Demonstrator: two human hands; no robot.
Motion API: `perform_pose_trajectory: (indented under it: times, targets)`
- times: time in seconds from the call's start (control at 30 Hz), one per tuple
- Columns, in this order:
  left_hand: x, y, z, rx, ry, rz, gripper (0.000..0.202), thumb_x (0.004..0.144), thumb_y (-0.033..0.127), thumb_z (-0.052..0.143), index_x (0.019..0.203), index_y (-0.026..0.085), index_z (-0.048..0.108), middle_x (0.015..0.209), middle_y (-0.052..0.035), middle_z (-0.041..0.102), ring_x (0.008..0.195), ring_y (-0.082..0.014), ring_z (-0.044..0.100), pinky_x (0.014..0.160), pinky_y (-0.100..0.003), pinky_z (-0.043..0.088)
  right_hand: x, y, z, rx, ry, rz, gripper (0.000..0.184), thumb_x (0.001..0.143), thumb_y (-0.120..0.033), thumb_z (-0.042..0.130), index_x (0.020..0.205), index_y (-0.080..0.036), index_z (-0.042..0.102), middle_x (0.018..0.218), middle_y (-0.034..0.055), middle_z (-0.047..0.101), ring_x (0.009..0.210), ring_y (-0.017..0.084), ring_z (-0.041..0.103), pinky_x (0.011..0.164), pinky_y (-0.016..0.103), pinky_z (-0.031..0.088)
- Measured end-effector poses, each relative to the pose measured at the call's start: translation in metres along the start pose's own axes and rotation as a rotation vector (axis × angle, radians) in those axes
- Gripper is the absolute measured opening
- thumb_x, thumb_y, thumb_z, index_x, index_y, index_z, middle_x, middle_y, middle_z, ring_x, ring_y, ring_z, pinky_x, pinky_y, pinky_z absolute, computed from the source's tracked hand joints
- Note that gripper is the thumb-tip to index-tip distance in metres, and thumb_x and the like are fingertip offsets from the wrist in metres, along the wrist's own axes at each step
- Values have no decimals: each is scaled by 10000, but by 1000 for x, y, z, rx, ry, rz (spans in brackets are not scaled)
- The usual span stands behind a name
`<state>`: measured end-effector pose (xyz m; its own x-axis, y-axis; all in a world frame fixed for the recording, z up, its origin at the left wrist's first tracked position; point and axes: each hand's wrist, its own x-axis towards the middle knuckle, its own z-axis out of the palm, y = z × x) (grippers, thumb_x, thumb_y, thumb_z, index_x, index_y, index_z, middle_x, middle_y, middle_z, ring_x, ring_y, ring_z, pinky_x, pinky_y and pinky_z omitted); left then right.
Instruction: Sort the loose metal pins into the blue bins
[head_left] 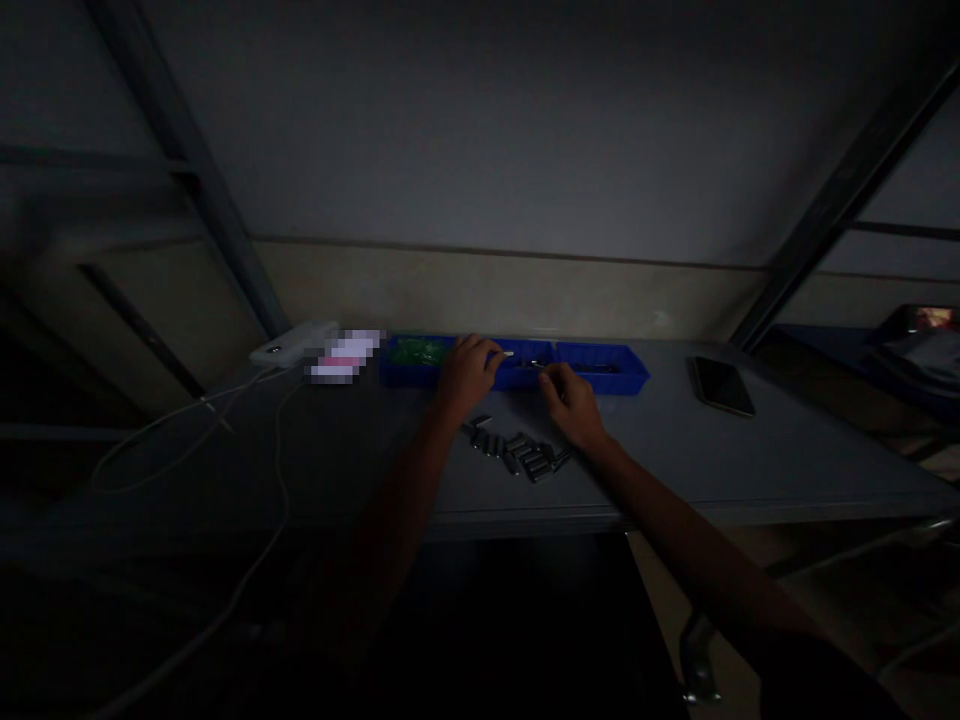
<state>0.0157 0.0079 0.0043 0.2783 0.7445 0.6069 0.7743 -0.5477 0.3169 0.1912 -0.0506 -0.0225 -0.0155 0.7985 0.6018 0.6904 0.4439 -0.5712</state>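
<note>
Left grip [469, 372] pinched a pale piece [508, 353] over blue bins [628, 383]; whether the right grip [571, 402] held anything was unclear. Metal cylinders [536, 465] lay on the table [667, 455], small parts [598, 369] left in the bins.

Your left hand [470, 368] hides part of the blue tray [634, 375], and the pale speck [508, 353] at its fingertips is too small to name. Your right hand [571, 400] covers its own grip — you can't tell what, if anything, sits there. The green contents [418, 352] blur together. Coarse pixels mask the bright panel [345, 357]; the bottom edge cuts off your white cable [187, 652] and your right sleeve [817, 675].
</note>
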Motion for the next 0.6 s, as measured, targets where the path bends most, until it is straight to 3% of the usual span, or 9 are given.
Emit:
perform_pose_trajectory:
  times: [0.23,0.43,0.6]
  targets:
    - [-5,3,4,84,-86,-59,223,834,376,522,854,186,637,959,-88,615,983,-255,498,855,-386,362,0,-1,-1,-59,-80,-46,218,878,-342,409,845,-186,558,678,13,571,582,137,507,569,246,359]
    - [-6,8,5,108,-90,-60,255,840,380,503,900,175,642,979,-89,631,989,-268,510,855,-411,372,-6,-15,6,-203,-356,-256,169,878,-227,423,918,-161,573,893,78,626,800,173,568,726,279,411]
    - [-4,11,8,24,-118,11,221,855,312,480,892,159,635,956,-70,645,944,-216,542,907,-366,376,-11,-35,12,-129,-512,-482,240,898,-226,403,1057,-146,564,1046,86,625,976,186,534,886,328,394]
